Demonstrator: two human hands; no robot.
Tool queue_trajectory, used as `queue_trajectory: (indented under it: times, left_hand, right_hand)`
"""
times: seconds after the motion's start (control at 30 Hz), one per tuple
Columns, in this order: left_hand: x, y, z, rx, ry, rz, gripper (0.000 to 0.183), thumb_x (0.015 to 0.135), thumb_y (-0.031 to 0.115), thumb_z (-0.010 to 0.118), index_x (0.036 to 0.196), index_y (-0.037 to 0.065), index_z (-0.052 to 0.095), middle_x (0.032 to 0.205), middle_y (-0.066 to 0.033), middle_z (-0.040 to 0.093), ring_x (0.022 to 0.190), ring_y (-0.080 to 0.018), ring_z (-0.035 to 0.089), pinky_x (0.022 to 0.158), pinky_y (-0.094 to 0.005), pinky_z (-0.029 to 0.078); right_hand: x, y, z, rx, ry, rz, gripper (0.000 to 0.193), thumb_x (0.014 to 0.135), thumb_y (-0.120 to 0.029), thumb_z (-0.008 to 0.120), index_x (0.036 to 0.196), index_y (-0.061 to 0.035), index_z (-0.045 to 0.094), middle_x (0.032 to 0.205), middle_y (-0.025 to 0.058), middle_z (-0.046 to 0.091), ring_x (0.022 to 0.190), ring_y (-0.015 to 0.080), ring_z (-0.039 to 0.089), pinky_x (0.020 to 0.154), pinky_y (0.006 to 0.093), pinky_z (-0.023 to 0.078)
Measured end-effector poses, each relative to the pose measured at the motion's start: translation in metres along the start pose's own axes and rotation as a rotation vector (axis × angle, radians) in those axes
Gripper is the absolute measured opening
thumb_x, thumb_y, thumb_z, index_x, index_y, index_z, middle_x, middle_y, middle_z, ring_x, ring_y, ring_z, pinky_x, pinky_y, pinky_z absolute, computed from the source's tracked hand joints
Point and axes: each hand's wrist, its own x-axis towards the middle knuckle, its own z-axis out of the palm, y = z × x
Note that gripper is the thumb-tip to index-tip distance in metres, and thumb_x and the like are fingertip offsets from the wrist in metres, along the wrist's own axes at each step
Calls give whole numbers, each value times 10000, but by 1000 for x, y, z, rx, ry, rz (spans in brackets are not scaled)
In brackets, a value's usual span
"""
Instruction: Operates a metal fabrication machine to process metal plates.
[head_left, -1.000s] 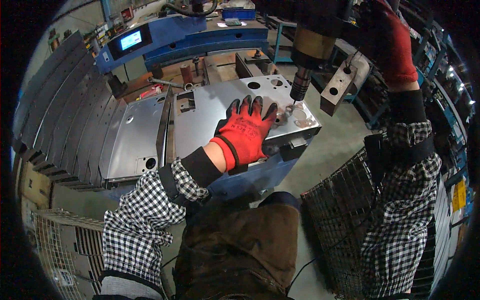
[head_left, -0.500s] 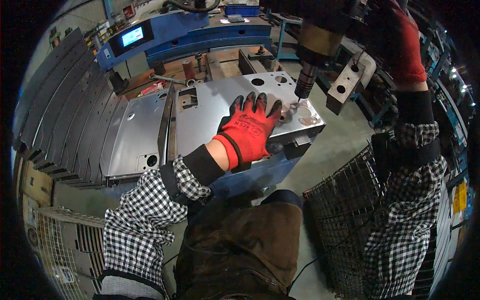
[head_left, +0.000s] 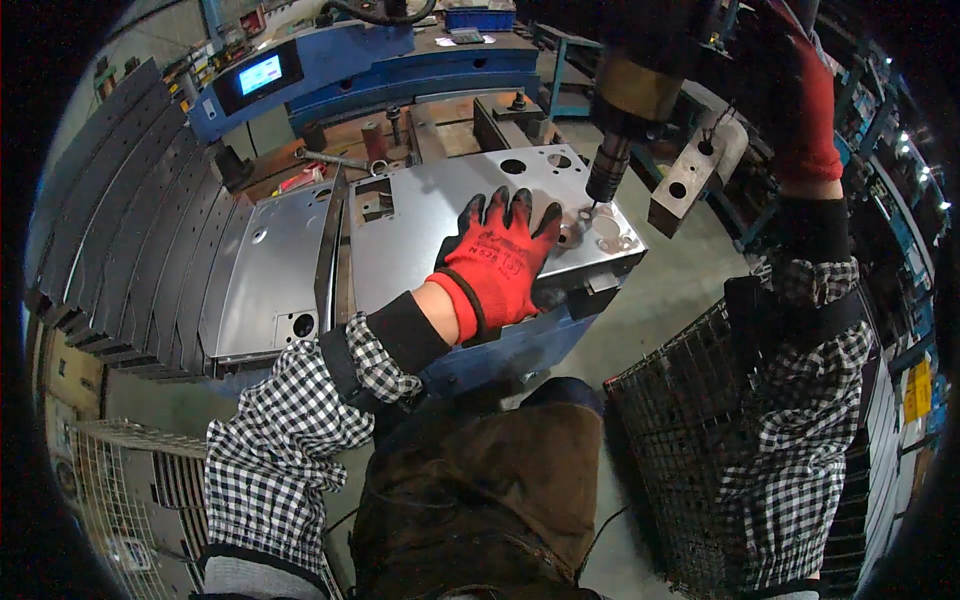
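Observation:
My left hand (head_left: 497,262), in a red glove with dark fingertips, lies flat on a silvery sheet-metal panel (head_left: 400,240), its fingers spread. The panel has round holes and a square cutout. Just right of those fingers, a drill chuck (head_left: 608,170) points down with its thin bit at the panel's right end, beside several round holes. Whether the bit touches the metal I cannot tell. Raised at the upper right beside the dark drill head (head_left: 640,85) is my right hand (head_left: 812,125), also red-gloved. Its fingers are lost in shadow, so what they grip is hidden.
A second metal panel (head_left: 265,265) lies to the left, beside a row of upright dark metal plates (head_left: 130,220). A drilled metal block (head_left: 690,180) hangs right of the chuck. Behind stands a blue machine with a lit screen (head_left: 260,76). A wire-mesh basket (head_left: 680,430) stands lower right.
My right hand and forearm have moved slightly down and to the left. The drill bit sits slightly lower against the panel. My left hand stays spread on the panel.

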Motion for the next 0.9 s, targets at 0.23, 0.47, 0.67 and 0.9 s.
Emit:
queue_trajectory:
  times: [0.23, 0.47, 0.67, 0.9]
  left_hand:
    - [8, -10, -2, -41, -66, 78, 1108, 740, 662, 714, 1572, 89, 257, 1523, -331, 314, 1423, -533, 281, 1155, -644, 227]
    - [6, -40, 26, -94, 80, 288, 1118, 732, 694, 701, 1569, 91, 272, 1529, -297, 322, 1412, -499, 318, 1145, -629, 247]
    - [-5, -47, 33, -95, 213, 389, 1091, 738, 686, 695, 1561, 89, 300, 1535, -255, 340, 1406, -473, 335, 1143, -623, 246]
    - [-15, -41, 23, -84, 188, 370, 1120, 732, 699, 687, 1576, 86, 279, 1568, -259, 293, 1449, -469, 272, 1163, -614, 215]
  right_hand:
    - [-31, 14, 11, 592, 41, 380, 402, 1031, -196, 499, 1378, -2, 560, 1298, 131, 646, 1197, 226, 621, 1014, 362, 493]
    - [-40, -10, -10, 414, 118, 259, 408, 1034, -207, 493, 1381, -2, 556, 1306, 132, 640, 1204, 228, 615, 1020, 365, 488]
    - [-48, -18, -23, 342, 156, 212, 413, 1036, -216, 488, 1383, -2, 552, 1313, 133, 634, 1209, 231, 610, 1025, 367, 484]
    - [-42, -17, -39, 303, 166, 175, 418, 1039, -226, 483, 1386, -2, 547, 1321, 135, 627, 1216, 234, 605, 1031, 369, 479]
